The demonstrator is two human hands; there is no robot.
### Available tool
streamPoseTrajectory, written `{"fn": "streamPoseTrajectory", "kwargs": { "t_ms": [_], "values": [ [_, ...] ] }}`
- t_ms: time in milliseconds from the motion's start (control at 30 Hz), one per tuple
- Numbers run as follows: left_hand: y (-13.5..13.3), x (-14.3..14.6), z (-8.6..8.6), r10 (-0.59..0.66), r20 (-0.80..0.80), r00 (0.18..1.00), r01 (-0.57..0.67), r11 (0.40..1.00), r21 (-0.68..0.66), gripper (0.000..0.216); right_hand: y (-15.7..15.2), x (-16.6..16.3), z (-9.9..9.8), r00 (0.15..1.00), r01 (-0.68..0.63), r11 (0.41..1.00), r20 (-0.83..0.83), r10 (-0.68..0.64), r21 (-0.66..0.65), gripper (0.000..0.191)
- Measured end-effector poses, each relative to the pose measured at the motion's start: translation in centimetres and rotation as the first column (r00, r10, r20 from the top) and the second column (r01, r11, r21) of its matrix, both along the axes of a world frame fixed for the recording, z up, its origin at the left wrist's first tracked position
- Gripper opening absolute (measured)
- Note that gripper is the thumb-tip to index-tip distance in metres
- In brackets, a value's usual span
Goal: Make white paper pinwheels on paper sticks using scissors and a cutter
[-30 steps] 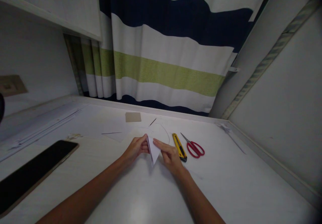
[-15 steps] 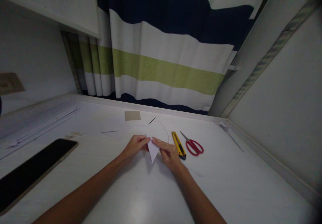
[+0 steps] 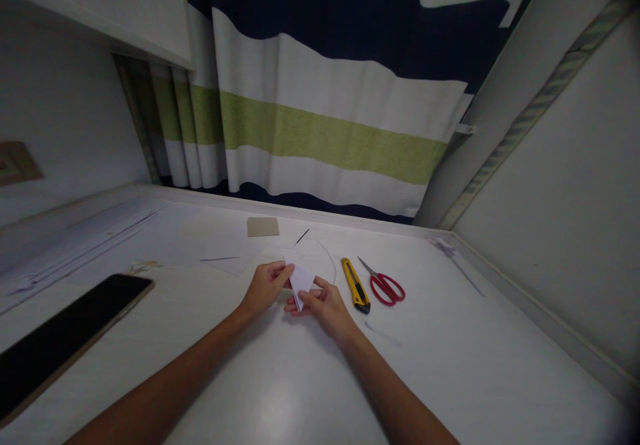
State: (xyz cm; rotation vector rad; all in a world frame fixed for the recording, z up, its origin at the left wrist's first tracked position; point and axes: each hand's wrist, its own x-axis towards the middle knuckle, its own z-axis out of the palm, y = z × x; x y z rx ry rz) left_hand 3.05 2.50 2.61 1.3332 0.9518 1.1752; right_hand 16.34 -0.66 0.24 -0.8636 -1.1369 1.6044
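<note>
A small folded piece of white paper [image 3: 301, 277] is held just above the white table [image 3: 450, 365] between both hands. My left hand [image 3: 265, 287] pinches its upper left corner with thumb and fingers closed. My right hand [image 3: 323, 304] grips its lower right part, fingers curled under it. A larger curved white paper scrap [image 3: 320, 262] lies flat on the table just behind the hands.
A yellow utility knife [image 3: 355, 284] and red-handled scissors [image 3: 383, 286] lie right of my right hand. A dark phone [image 3: 65, 335] lies at the left. A tan card [image 3: 263, 226] sits near the back, before a striped curtain [image 3: 325, 132]. Walls stand left and right.
The folded paper has turned from pointing down to lying more level, and my right hand has slid down under it. The view has shifted slightly.
</note>
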Motion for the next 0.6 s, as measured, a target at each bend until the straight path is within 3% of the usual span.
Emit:
{"fn": "streamPoseTrajectory", "kwargs": {
  "t_ms": [100, 200, 267, 333, 433, 500, 600],
  "values": [
    [0.0, 0.1, -0.1, -0.006, -0.023, 1.000, 0.006, 1.000, -0.001, 0.023, 0.4, 0.4, 0.0, 0.997, 0.030, 0.999, 0.071, -0.033, 0.043, 0.042],
    [0.4, -0.1, -0.3, -0.005, -0.050, 0.999, 0.005, 1.000, 0.002, 0.025, 0.9, 1.6, 0.3, 0.950, 0.124, 0.977, 0.263, -0.168, 0.176, 0.032],
    [0.7, -0.4, -0.2, 0.061, -0.118, 0.991, -0.049, 0.993, 0.104, 0.033, 1.0, 2.6, 0.8, 0.850, 0.141, 0.931, 0.442, -0.288, 0.336, 0.024],
    [0.7, -0.8, 0.0, 0.144, -0.242, 0.959, -0.069, 0.953, 0.293, 0.045, 0.9, 3.4, 1.2, 0.720, 0.074, 0.871, 0.578, -0.384, 0.485, 0.018],
    [0.3, -1.2, 0.7, 0.076, -0.415, 0.907, 0.146, 0.866, 0.479, 0.042, 0.6, 4.0, 1.7, 0.585, -0.080, 0.809, 0.685, -0.435, 0.582, 0.017],
    [0.0, -1.3, 0.9, -0.022, -0.481, 0.876, 0.308, 0.794, 0.524, 0.031, 0.4, 4.0, 1.8, 0.542, -0.148, 0.790, 0.717, -0.438, 0.594, 0.018],
    [-0.4, -1.2, 0.8, -0.050, -0.549, 0.834, 0.419, 0.705, 0.572, 0.021, 0.3, 3.9, 1.8, 0.521, -0.194, 0.772, 0.731, -0.441, 0.605, 0.020]
  ]
}}
